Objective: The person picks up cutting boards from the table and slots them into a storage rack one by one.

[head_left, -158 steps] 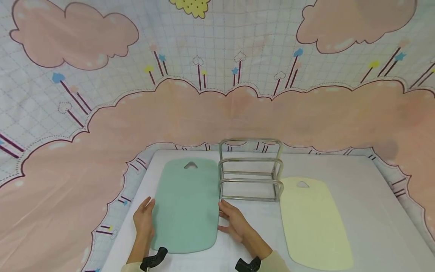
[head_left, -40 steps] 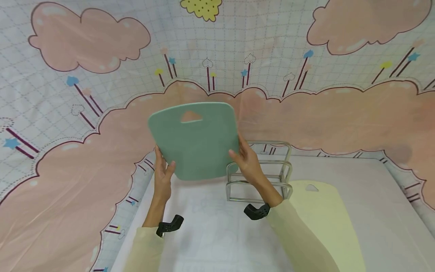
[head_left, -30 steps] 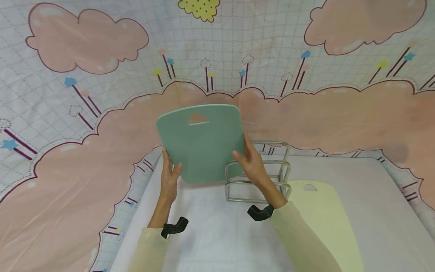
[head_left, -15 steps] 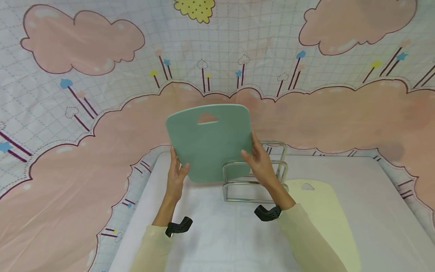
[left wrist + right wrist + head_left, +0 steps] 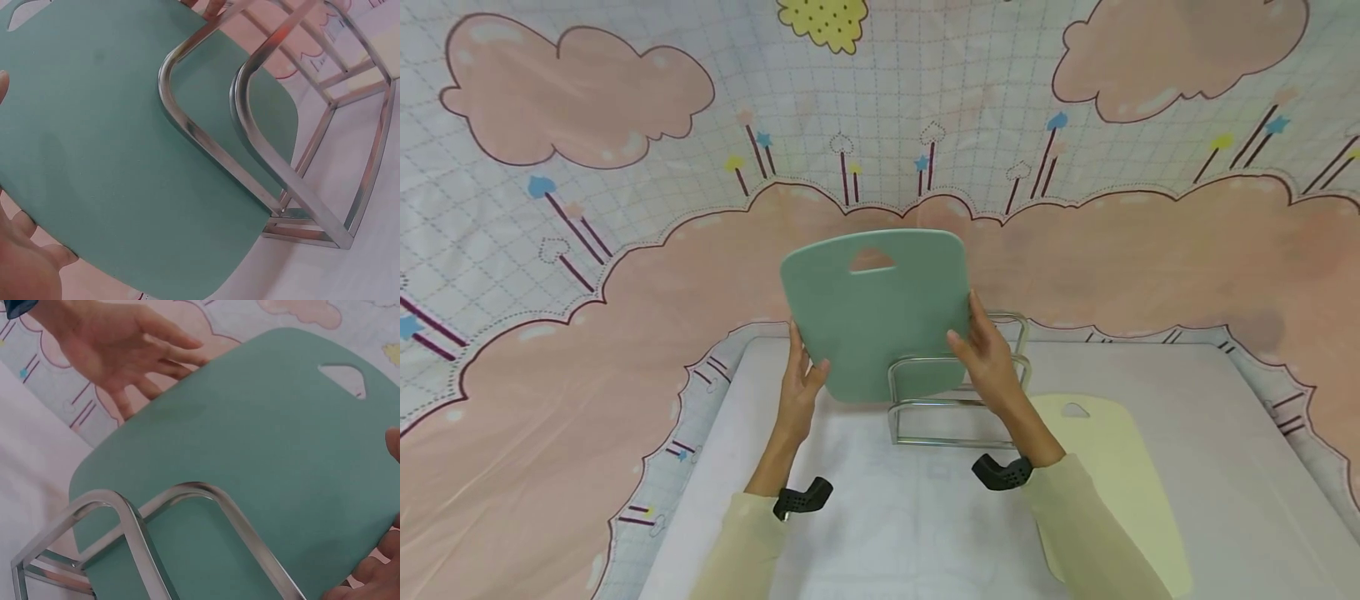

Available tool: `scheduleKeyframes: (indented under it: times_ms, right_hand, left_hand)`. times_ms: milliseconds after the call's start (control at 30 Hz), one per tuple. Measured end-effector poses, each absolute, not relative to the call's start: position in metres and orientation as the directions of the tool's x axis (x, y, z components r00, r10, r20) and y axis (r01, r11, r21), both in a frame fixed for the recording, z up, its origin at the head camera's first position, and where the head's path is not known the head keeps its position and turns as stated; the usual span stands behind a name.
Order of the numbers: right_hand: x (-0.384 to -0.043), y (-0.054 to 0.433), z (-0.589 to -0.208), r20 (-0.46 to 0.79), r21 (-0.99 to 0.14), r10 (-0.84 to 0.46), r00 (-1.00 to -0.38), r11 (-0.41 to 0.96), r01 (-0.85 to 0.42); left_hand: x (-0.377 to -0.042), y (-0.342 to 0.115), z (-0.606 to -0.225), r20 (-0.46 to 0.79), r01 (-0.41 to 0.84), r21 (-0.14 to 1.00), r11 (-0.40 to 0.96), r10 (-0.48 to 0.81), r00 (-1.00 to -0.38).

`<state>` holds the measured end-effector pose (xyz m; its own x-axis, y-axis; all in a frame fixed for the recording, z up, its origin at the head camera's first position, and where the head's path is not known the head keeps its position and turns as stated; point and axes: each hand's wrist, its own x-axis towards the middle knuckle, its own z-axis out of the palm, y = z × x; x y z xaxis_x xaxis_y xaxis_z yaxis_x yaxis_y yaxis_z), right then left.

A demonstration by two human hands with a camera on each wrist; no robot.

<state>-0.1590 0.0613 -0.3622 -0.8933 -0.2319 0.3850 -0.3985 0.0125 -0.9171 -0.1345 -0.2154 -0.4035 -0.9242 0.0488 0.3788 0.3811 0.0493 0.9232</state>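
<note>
While the left hand (image 5: 797, 387) and the right hand (image 5: 988, 362) grasp the green board (image 5: 880, 317) by its side edges, we see its lower right corner behind the middle hoop of the metal rack (image 5: 936, 403), its left part jutting past the frame. We judge this step as lining up with the rear slot; next, we'd likely need to shift rightward, level and lower it.

Left sleeve (image 5: 741, 546) and right sleeve (image 5: 1093, 533): plain, pale yellow-beige.
Just beyond the left sleeve, a bent black left wrist unit (image 5: 803, 500), dotted with small holes; then the bare left hand (image 5: 797, 392); to the left sleeve's right, a similarly bent, black right wrist unit (image 5: 1003, 476); the right hand (image 5: 992, 367), likewise bare.
</note>
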Motion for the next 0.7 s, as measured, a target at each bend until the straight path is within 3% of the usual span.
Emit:
scheduleKeyframes:
  times_ms: [700]
  right_hand:
    - [-0.161, 0.094, -0.363, 0.32, -0.944, -0.179, -0.93, 0.025, -0.33]
  left_hand:
    - [-0.146, -0.185, -0.4, 0.345, 0.351, 0.936, 0.021, 0.139, -0.928]
